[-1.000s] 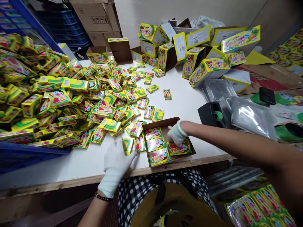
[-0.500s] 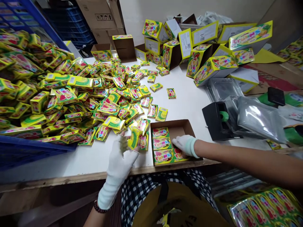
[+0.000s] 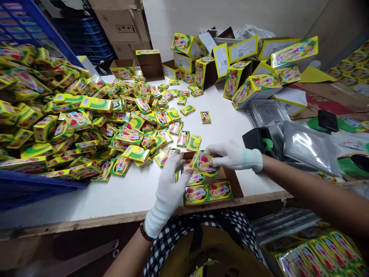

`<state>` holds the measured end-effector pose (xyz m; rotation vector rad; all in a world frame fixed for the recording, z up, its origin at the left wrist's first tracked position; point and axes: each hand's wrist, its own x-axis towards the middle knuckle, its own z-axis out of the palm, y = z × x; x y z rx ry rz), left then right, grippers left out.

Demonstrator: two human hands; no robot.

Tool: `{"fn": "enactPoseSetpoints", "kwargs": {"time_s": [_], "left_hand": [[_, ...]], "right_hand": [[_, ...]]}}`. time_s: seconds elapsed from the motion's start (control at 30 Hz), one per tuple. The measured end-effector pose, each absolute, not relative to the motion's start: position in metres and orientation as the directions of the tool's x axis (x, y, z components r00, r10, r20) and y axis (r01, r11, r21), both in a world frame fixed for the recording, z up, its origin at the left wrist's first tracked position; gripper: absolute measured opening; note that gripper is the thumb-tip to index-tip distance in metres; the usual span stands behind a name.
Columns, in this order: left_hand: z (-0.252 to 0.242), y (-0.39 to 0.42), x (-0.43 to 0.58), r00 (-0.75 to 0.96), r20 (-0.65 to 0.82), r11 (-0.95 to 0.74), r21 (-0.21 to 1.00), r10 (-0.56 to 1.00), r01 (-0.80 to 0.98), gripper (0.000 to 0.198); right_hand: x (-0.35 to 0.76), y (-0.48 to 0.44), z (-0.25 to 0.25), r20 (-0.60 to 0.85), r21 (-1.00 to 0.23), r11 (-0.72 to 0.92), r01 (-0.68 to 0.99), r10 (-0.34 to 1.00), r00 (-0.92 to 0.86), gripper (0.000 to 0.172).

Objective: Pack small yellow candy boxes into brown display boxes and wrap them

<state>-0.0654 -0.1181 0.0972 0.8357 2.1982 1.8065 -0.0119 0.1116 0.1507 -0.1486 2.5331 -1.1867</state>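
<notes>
Both my hands wear white gloves. My left hand (image 3: 170,184) and my right hand (image 3: 230,156) meet over a shallow brown cardboard tray (image 3: 235,184) at the table's front edge. Together they pinch one small yellow-green candy box (image 3: 203,161) above the tray, left fingers on its left end, right fingers on its right end. Inside the tray lie several of the same small boxes (image 3: 207,191), flat and side by side. A big heap of loose small boxes (image 3: 86,119) spreads over the left half of the white table (image 3: 115,196).
A blue plastic crate (image 3: 25,184) sits under the heap at the left. Larger yellow display cartons (image 3: 248,86) stand and lie at the back. A black tape dispenser (image 3: 259,140) and clear plastic bags (image 3: 308,144) are on the right. Brown cardboard boxes (image 3: 121,23) are stacked behind.
My left hand picked up a small box beside the tray and carried it right. My right hand left the tray's contents and rose to grip that box's other end.
</notes>
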Motion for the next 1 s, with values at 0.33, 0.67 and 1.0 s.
{"fn": "enactPoseSetpoints", "kwargs": {"time_s": [0.33, 0.67, 1.0], "left_hand": [[0.051, -0.133, -0.144, -0.897, -0.008, 0.878, 0.21, 0.441, 0.43, 0.07], [0.072, -0.155, -0.105, -0.952, 0.107, 0.246, 0.952, 0.286, 0.181, 0.07], [0.093, -0.11, -0.058, -0.814, 0.24, 0.231, 0.882, 0.529, 0.41, 0.064]], "right_hand": [[-0.052, 0.084, 0.108, -0.717, 0.071, 0.996, -0.062, 0.008, -0.697, 0.075], [-0.049, 0.111, 0.095, -0.684, 0.063, 0.996, -0.059, 0.0, -0.73, 0.061], [-0.027, 0.103, 0.072, -0.57, 0.033, 0.996, -0.081, -0.047, -0.82, 0.042]]}}
